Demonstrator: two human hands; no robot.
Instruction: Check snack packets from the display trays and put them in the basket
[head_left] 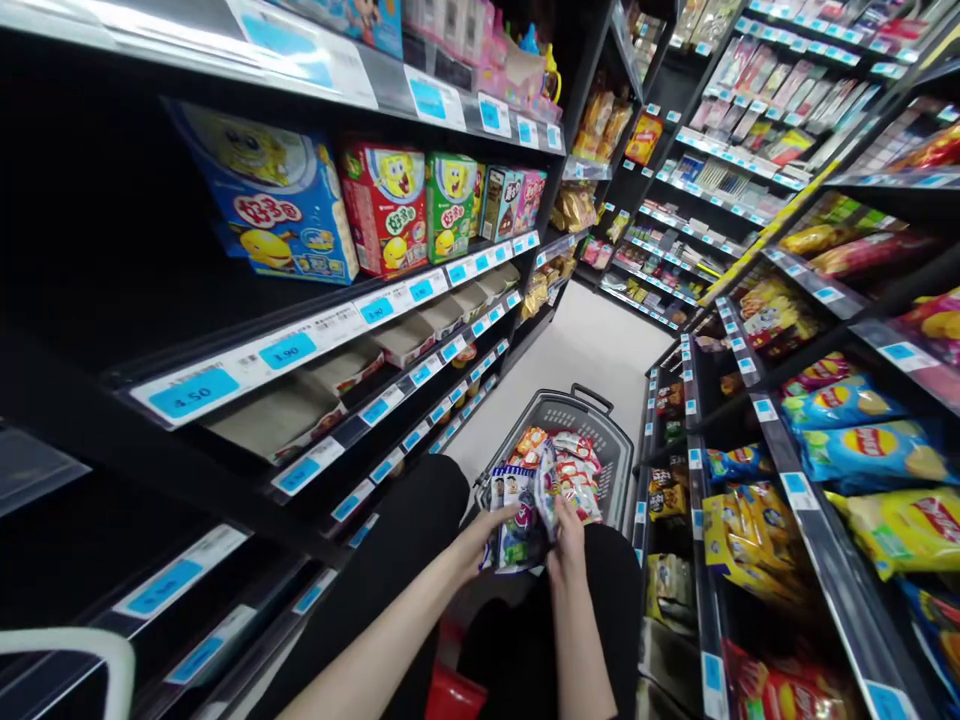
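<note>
In the head view, both bare forearms reach down and forward into a grey shopping basket that stands on the pale aisle floor between two black shelving runs, its black handle at the far rim. The left hand has its fingers curled around the near edge of a blue and white snack packet, which stands tilted at the basket's near left corner; the thumb lies on the packet's front. The right hand is just beside it, fingers closed on the lower edge of a white and red snack bag that lies in the heap; the fingertips are hidden among the wrappers, so how tightly they pinch cannot be told. An orange packet lies further back in the basket, touching the others. The person's knees in black trousers frame the basket on either side. On the left shelves stand cartoon-printed biscuit boxes: a large blue box, then a red box and a green box side by side, with blue price tags along the shelf edge below them. On the right shelves lie blue crisp bags and yellow crisp bags, near the basket but apart from it.
</note>
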